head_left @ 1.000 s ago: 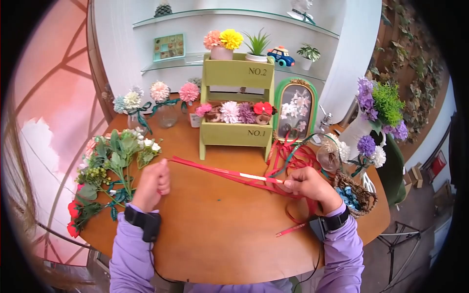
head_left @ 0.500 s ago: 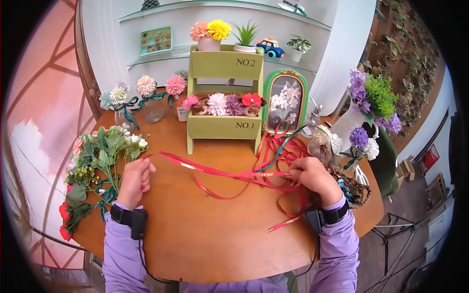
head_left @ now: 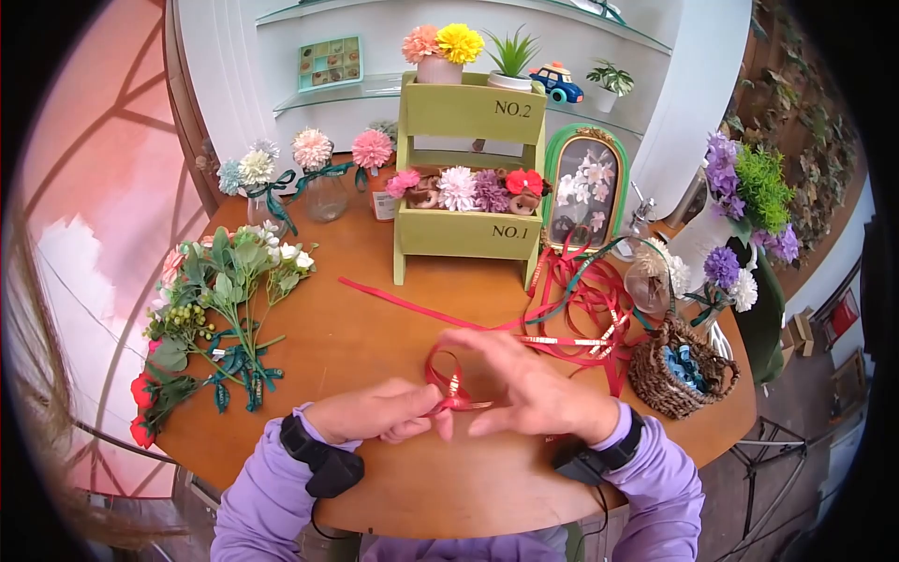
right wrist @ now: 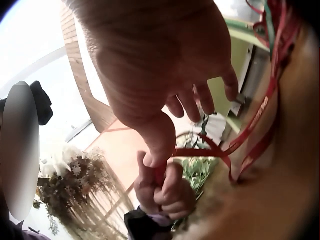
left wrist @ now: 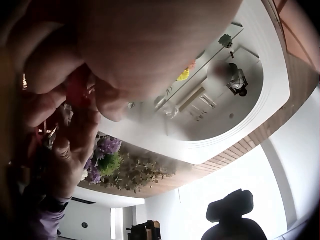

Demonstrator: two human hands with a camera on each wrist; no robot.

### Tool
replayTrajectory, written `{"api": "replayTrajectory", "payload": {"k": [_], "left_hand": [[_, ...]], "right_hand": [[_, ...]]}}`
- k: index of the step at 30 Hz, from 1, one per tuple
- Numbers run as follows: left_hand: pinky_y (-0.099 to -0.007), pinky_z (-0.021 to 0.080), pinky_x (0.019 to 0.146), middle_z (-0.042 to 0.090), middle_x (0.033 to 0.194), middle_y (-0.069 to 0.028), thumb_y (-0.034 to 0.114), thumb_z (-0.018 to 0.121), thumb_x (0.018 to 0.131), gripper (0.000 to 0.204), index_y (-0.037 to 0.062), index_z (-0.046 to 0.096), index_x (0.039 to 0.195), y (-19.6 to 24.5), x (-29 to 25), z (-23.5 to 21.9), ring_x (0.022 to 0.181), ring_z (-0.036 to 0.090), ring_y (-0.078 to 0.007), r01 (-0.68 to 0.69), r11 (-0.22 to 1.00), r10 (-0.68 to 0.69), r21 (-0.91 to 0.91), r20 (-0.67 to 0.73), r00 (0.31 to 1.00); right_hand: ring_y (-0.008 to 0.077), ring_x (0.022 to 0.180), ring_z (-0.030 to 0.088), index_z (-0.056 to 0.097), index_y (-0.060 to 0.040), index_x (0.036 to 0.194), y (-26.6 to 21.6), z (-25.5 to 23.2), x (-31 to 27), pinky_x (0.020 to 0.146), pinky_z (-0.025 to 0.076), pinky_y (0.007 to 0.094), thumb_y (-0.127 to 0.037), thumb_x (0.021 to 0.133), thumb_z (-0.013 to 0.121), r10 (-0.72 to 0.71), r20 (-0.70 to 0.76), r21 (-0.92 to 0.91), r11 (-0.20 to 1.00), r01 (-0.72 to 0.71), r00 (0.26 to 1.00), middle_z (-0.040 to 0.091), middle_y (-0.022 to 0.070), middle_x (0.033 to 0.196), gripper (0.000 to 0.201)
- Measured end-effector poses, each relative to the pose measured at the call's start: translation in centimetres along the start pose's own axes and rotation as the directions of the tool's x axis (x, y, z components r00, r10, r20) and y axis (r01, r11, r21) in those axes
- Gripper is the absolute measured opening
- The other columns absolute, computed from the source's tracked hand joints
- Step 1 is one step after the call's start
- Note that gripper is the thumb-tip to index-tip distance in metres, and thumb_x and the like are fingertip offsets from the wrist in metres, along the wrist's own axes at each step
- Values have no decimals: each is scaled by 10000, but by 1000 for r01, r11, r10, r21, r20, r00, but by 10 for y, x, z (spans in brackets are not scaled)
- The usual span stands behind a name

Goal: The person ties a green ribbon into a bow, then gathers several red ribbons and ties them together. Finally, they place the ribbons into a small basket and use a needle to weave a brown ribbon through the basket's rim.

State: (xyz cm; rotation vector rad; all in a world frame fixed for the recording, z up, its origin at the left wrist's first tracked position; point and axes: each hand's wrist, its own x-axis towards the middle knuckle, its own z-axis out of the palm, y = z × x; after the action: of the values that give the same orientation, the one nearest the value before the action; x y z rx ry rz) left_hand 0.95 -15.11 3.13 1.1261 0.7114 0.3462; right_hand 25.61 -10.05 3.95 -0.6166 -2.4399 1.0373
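Note:
Near the table's front middle, my left hand (head_left: pixel 389 410) pinches a red ribbon (head_left: pixel 453 401) with gold lettering. A small loop of it stands up from the fingertips. Facing it, my right hand (head_left: pixel 534 398) has its fingers spread, with the thumb close to the ribbon. In the right wrist view the right hand (right wrist: pixel 160 65) has extended fingers, its thumb tip overlapping the left hand (right wrist: pixel 172 192). The ribbon (right wrist: pixel 257 117) runs off there towards a tangle. The left wrist view is dark, with red ribbon (left wrist: pixel 80 90) between the left hand's fingers.
A heap of red ribbon (head_left: pixel 585 290) lies right of the green two-tier stand (head_left: pixel 468 245). A woven basket (head_left: pixel 660 384) with blue ribbon stands at the right, a bunch of artificial flowers (head_left: pixel 225 290) at the left. Behind are a green picture frame (head_left: pixel 618 173) and glass vases (head_left: pixel 326 199).
Both hands have come together at the front middle from opposite sides. The ribbon, stretched between them and then slack, now forms a small loop at the left hand. The right hand has spread its fingers.

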Motion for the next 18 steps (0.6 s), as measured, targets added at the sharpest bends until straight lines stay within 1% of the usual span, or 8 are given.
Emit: {"api": "replayTrajectory", "payload": {"k": [2, 4, 5, 6, 8, 9, 15, 18], "left_hand": [[-227, 210, 485, 268, 611, 85, 489, 355, 1038, 573, -21, 609, 989, -8, 2, -6, 520, 234, -49, -45, 999, 46, 7, -16, 999], [-223, 211, 484, 273, 599, 88, 467, 384, 1037, 538, -15, 615, 972, -11, 0, -19, 515, 237, -46, -61, 996, 68, 71, -102, 992], [-223, 229, 481, 274, 588, 90, 404, 453, 1029, 445, 8, 598, 887, -11, 0, -24, 506, 242, -42, -24, 993, 50, 119, -219, 974], [-223, 229, 481, 274, 588, 90, 404, 453, 1029, 445, 8, 598, 887, -12, -1, -32, 506, 242, -42, -24, 993, 50, 118, -218, 975], [-226, 254, 477, 304, 584, 85, 312, 508, 1020, 324, 44, 561, 846, -19, -4, -50, 497, 260, -37, -74, 997, 60, -20, -410, 910], [-226, 254, 477, 304, 584, 85, 312, 508, 1020, 324, 44, 561, 846, -21, -5, -57, 497, 260, -37, -80, 997, 65, -22, -404, 912], [-223, 324, 487, 421, 614, 52, 218, 506, 1013, 200, 55, 556, 908, -31, 2, -75, 515, 370, -48, -318, 939, 192, -128, -572, 797], [-230, 412, 513, 469, 618, 28, 217, 501, 1013, 206, 32, 581, 969, -29, 7, -72, 532, 470, -76, -372, 928, 277, 16, -697, 661]], "right_hand": [[349, 1237, 485, 463, -35, 1360, 4, 23, 7, 1038, 389, 445, -260, 825, 747, -17, -90, 35, 999, 20, 996, 537, 203, 1271, 647], [257, 997, 623, 598, -8, 1154, 17, 33, 12, 886, 489, 386, -213, 879, 695, 158, 103, 424, 886, -187, 982, 644, 159, 1007, 357], [145, 724, 620, 638, -4, 927, 16, 31, 13, 668, 502, 309, -191, 937, 633, 256, 75, 259, 928, -266, 964, 626, 70, 738, 188], [145, 724, 620, 638, -4, 927, 16, 26, 14, 668, 502, 309, -191, 937, 633, 256, 75, 258, 928, -267, 964, 626, 70, 738, 188], [97, 616, 562, 635, -14, 873, 18, 11, 13, 555, 448, 284, -226, 965, 603, 521, 223, 358, 743, -566, 824, 572, 21, 646, 234], [69, 575, 512, 623, -22, 857, 28, 9, 11, 516, 412, 257, -243, 981, 582, 424, 194, 368, 804, -466, 885, 528, -13, 620, 256], [75, 550, 460, 624, -2, 855, 46, -11, -6, 506, 388, 256, -213, 981, 563, 476, 94, 318, 818, -480, 874, 505, -24, 612, 253], [74, 553, 463, 622, 5, 854, 44, -13, -3, 507, 378, 256, -199, 977, 565, 504, 72, 310, 809, -500, 861, 516, -15, 616, 245]]}}
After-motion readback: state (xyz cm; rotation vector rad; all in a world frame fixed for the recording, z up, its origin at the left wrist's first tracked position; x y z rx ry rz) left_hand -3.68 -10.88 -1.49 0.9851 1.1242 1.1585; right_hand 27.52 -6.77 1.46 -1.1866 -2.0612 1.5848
